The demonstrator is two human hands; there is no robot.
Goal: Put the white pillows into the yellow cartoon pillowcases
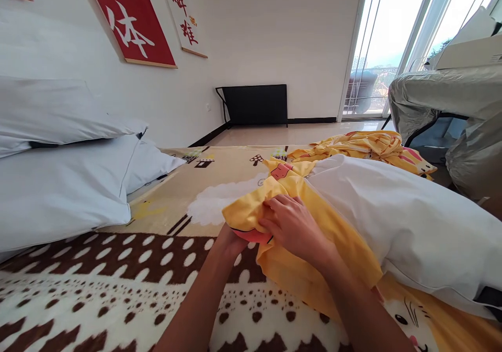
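A yellow pillowcase [314, 284] with pink and cartoon prints lies bunched in the middle of the bed, partly against a white pillow [408, 221] on the right. My left hand [232, 241] is under the left corner of the yellow cloth, its fingers mostly hidden by the fabric. On top of that same corner, my right hand [292, 224] has its fingers curled and pinching the cloth. The white pillow's left end touches the yellow fabric near my right hand.
White pillows [63, 184] are stacked at the left. More yellow cloth [361, 145] is heaped behind the white pillow. The patterned blanket [117, 289] covers the bed. Beyond stand a black folded panel [254, 104] and, at right, plastic-covered furniture [443, 88].
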